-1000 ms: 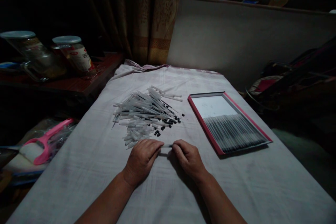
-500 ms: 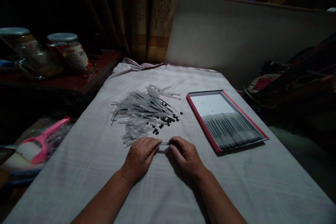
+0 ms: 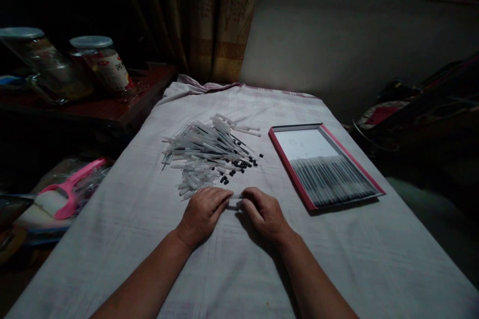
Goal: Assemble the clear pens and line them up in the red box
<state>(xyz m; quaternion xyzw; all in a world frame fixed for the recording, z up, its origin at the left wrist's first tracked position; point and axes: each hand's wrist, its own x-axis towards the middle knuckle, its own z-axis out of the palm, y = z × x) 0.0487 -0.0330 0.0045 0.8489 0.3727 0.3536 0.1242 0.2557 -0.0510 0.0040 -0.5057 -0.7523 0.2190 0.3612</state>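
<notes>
Between my two hands lies a thin pen, level above the cloth, with only its short middle stretch showing. My left hand is closed round one end, and my right hand pinches the other; both ends are hidden by fingers. Just beyond them spreads a heap of clear pen barrels and refills. Small black plugs are scattered along its right side. To the right, a shallow red-rimmed box holds a row of pens laid side by side, their dark ends towards me.
A pale checked cloth covers the table. At the left, a dark red side table carries a lidded jar and a glass jug. Below it sits a pink-handled thing among plastic bags. A curtain and a wall stand behind.
The whole view has shifted slightly, so the table's things sit a little higher in the picture. Both hands keep hold of the pen in nearly the same pose.
</notes>
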